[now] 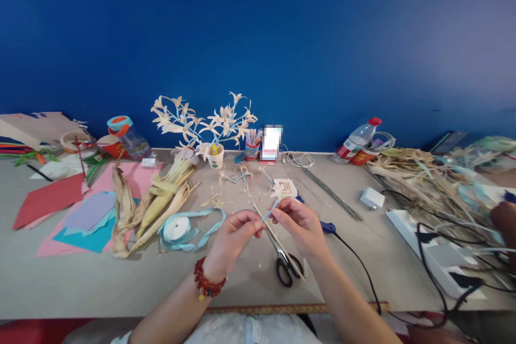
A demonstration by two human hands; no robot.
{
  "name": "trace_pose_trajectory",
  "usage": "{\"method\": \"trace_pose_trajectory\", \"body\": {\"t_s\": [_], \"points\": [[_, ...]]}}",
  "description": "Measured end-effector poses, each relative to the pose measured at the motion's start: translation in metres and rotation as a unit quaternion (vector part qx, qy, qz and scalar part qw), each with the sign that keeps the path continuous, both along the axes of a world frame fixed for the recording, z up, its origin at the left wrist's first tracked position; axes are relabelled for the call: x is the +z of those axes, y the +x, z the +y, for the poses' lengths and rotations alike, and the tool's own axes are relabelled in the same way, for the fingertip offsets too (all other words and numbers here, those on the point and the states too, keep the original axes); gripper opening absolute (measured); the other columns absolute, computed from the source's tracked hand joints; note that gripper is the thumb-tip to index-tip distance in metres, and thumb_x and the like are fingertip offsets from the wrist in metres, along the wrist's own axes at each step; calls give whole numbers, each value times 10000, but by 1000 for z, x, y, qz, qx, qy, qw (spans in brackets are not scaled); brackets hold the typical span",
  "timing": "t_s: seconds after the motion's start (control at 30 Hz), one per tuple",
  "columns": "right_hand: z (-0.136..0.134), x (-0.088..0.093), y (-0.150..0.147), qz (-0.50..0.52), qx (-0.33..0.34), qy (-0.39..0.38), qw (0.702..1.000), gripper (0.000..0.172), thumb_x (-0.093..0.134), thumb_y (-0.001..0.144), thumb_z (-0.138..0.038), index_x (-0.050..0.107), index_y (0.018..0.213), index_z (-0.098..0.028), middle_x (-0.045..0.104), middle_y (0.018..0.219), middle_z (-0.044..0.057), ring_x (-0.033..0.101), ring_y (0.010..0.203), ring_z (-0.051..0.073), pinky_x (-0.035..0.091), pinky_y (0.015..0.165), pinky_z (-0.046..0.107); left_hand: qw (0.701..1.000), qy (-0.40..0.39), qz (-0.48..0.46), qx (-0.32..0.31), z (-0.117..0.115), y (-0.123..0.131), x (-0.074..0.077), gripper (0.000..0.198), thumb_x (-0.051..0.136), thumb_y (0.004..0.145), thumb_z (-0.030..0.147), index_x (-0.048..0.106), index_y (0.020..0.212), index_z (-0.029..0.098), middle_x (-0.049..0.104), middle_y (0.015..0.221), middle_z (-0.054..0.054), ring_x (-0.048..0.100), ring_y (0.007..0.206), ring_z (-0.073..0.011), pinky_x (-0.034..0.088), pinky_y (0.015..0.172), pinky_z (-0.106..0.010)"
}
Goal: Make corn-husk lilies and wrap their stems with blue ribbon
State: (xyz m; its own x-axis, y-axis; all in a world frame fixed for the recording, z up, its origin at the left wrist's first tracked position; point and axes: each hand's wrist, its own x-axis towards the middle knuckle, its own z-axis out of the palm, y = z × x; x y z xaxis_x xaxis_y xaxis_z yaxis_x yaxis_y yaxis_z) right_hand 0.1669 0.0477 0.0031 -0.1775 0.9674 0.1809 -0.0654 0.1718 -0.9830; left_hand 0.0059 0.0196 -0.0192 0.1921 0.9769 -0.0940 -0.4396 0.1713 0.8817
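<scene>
My left hand (238, 232), with a red bead bracelet on its wrist, pinches one end of a narrow light blue strip (270, 211). My right hand (299, 226) pinches the other end, fingertips close to the left ones. Whether a wire lies inside the strip I cannot tell. Beneath the hands lie black-handled scissors (284, 273) and a thin pale stick (276, 236). Left of my left hand is a roll of light blue ribbon (177, 227) with a loose tail. Small husk flowers on blue stems (237, 176) lie just beyond the hands.
Corn husks (155, 212) and coloured paper (50, 199) cover the left. A cup (215, 158) holds husk flowers. Wires (332, 193), a blue-handled corded tool (327, 227), a power strip (433, 252) and dry husks (415, 172) lie rightward. Another person's hand (503, 220) shows at far right.
</scene>
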Motion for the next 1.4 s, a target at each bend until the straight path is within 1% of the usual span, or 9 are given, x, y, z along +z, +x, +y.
{"method": "trace_pose_trajectory", "body": {"t_s": [0.23,0.53,0.93,1.4], "points": [[-1,0,-6,20,13,-7,1000,207,711,798,-364,618,739,-188,595,706,2,547,640,127,445,620,239,1000,-4,1,12,-3,-4,1,93,673,783,226,682,723,156,618,644,-7,522,666,-126,391,689,-250],[-3,-1,-7,31,47,-10,998,151,688,832,-326,642,784,-190,608,749,9,553,674,122,445,643,233,1000,3,-4,12,-2,-7,2,89,663,788,219,672,726,155,606,648,-7,517,677,-129,386,697,-255],[-4,1,-9,26,43,4,999,126,686,830,-302,649,783,-191,610,743,6,551,665,118,441,630,227,1000,2,-5,14,-3,-7,3,91,664,791,220,666,725,158,594,638,-3,512,672,-128,382,691,-253],[-4,-5,-4,7,30,18,999,130,662,855,-290,634,775,-191,610,724,-2,566,675,121,451,644,228,1000,-6,9,9,-3,-4,3,103,658,792,233,649,720,161,592,628,2,504,657,-123,376,680,-247]]}}
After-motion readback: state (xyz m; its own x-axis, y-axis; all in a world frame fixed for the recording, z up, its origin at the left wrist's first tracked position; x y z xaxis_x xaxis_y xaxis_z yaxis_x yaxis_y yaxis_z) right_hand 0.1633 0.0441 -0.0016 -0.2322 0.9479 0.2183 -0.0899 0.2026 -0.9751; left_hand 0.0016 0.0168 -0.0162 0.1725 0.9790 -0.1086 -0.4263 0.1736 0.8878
